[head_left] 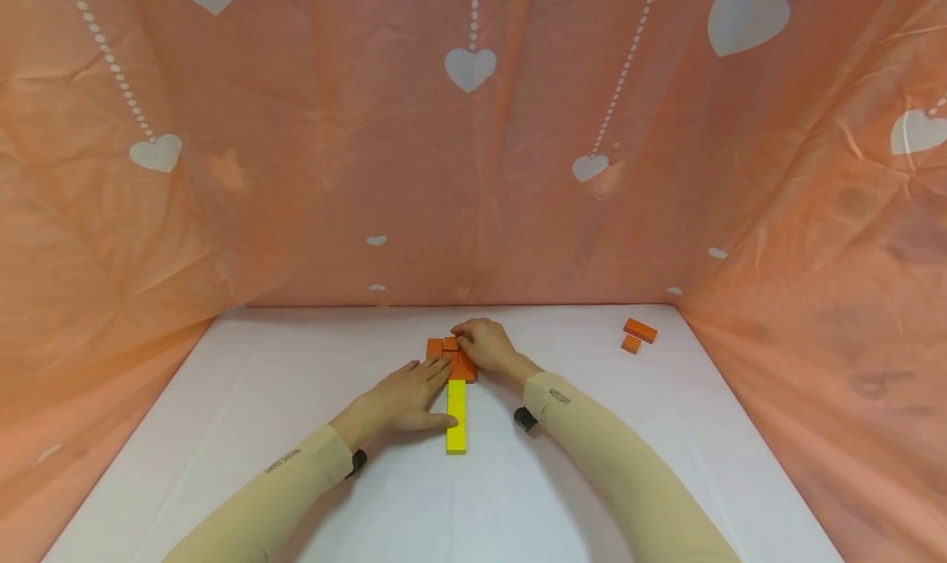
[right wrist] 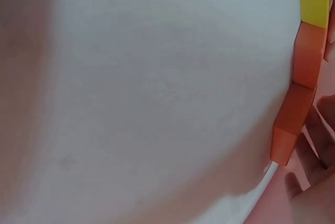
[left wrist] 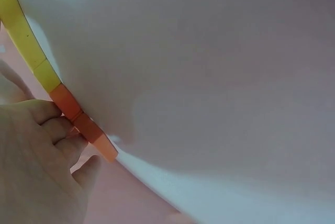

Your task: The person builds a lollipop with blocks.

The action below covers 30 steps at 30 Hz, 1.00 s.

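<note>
Several orange blocks [head_left: 466, 371] lie packed together on the white table, and a straight strip of yellow blocks [head_left: 456, 440] runs from them toward the front. My left hand [head_left: 405, 396] lies flat from the left, straight fingertips on the orange blocks and thumb on the yellow strip. From the right, my right hand [head_left: 490, 348] has bent fingers pinching at an orange block in the group's far right corner, mostly hidden by those fingers. In the right wrist view, fingertips meet the side of the orange blocks [right wrist: 296, 106]. The left wrist view shows orange blocks [left wrist: 65, 101] beside fingertips.
Two loose orange pieces, a longer block [head_left: 640, 330] and a small block [head_left: 630, 344], lie at the table's far right. Pinkish-orange cloth [head_left: 459, 177] with white hearts stands around the back and sides of the white tabletop [head_left: 244, 399].
</note>
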Each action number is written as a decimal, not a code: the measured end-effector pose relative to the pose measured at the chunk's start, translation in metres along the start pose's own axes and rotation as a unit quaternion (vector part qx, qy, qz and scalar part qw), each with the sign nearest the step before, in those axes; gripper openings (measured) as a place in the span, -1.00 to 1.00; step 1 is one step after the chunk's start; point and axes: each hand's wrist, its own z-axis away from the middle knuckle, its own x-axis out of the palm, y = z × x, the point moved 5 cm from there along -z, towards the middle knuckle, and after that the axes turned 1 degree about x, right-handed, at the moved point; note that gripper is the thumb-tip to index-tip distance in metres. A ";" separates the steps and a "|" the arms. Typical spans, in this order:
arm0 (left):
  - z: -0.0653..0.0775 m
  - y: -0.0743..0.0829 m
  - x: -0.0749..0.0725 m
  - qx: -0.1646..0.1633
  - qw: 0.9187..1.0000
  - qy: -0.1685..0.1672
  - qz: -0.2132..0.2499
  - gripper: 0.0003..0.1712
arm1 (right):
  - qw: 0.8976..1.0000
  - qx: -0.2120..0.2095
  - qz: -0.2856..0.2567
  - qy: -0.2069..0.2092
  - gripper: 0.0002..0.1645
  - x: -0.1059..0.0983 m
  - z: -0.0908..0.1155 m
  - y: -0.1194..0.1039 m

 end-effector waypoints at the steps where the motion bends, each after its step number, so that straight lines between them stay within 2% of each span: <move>1: 0.000 0.000 0.000 0.000 1.000 0.001 0.001 0.15 | 1.000 0.000 0.006 0.005 -0.70 -0.001 0.000 0.000; 4: 0.000 0.001 -0.001 0.000 1.000 -0.001 0.005 0.15 | 1.000 0.006 0.009 0.010 -0.72 -0.001 0.000 -0.001; 10: 0.000 0.001 0.001 -0.004 1.000 -0.006 0.007 0.14 | 1.000 0.025 -0.001 -0.009 -0.73 0.001 -0.001 0.001; 30: 0.000 0.002 -0.001 -0.011 1.000 -0.009 0.005 0.15 | 0.999 0.025 -0.007 -0.027 -0.72 0.002 0.000 -0.001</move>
